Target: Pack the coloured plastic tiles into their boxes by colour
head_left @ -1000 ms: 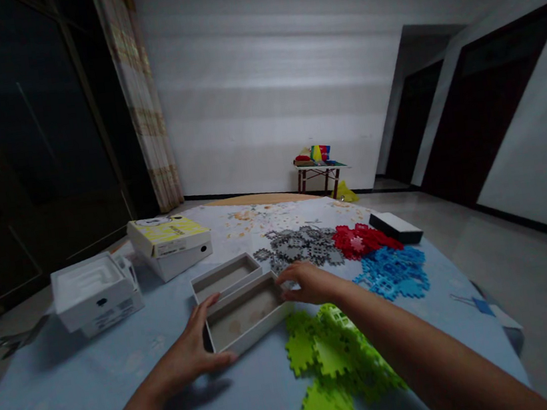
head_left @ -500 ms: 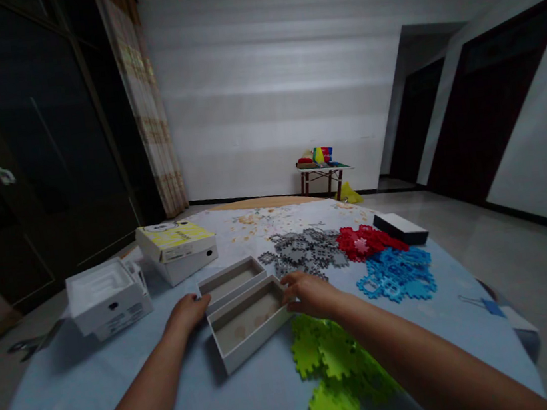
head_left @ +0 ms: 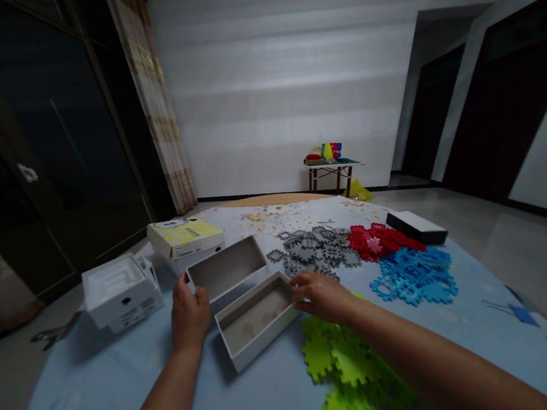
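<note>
My left hand grips the left end of a shallow white open box, tilted up so that its beige inside faces me. Just in front of it, a second white open box sits on the table, with brownish stains on its floor. My right hand is closed on that nearer box's right end; its fingertips reach over the rim. Bright green notched plastic pieces lie in a heap beneath my right forearm. Beyond the right hand is a pile of grey notched pieces.
Red pieces and blue pieces are heaped at the right, beside a black-and-white flat box. At the left stand a white box and a yellow-topped box. A blue binder clip lies near the table's right edge.
My left hand has lifted and tipped up the farther box, which lay flat before. The right hand stays at the nearer box's end. The camera view has shifted slightly left.
</note>
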`<state>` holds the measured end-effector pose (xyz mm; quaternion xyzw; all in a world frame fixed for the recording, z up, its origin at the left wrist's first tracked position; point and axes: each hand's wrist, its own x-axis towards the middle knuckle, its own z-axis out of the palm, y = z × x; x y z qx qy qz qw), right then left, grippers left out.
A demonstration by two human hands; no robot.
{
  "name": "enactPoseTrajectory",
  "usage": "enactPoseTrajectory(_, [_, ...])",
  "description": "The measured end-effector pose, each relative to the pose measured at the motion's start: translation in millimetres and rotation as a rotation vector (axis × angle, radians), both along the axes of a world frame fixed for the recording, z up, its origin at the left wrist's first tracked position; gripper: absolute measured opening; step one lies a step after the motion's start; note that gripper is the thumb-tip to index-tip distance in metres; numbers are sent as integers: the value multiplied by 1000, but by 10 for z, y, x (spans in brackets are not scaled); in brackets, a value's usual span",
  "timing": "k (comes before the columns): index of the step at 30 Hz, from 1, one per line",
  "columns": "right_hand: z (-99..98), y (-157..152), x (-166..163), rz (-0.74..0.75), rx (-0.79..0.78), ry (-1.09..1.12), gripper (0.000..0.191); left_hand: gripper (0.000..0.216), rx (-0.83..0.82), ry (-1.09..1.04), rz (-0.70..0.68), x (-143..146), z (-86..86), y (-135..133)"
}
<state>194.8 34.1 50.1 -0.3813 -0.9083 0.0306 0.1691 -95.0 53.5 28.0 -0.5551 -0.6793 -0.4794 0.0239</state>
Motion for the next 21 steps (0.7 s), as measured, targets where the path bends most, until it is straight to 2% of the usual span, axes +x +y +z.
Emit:
enactPoseTrajectory(5, [-21,19,-29,9,21,-4,16,48,-75,-49,19,-57,-56,43])
enactPoseTrajectory(14, [-9,8,-87,0,-22,-2,19,45,-336,-45,19,-134,-152,117])
enactPoseTrajectory(17, [39,-26,-3,-7,-11,84,25,52,-379,-25,50,-121,-115,73])
enactPoseTrajectory(19, [77,-58,96,-35,1,156,26,60,-382,-3,81,-100,-50,14])
enactPoseTrajectory(21, [110,-105,214,-70,-21,198,24,59,-379,24,91,-75,41,-51])
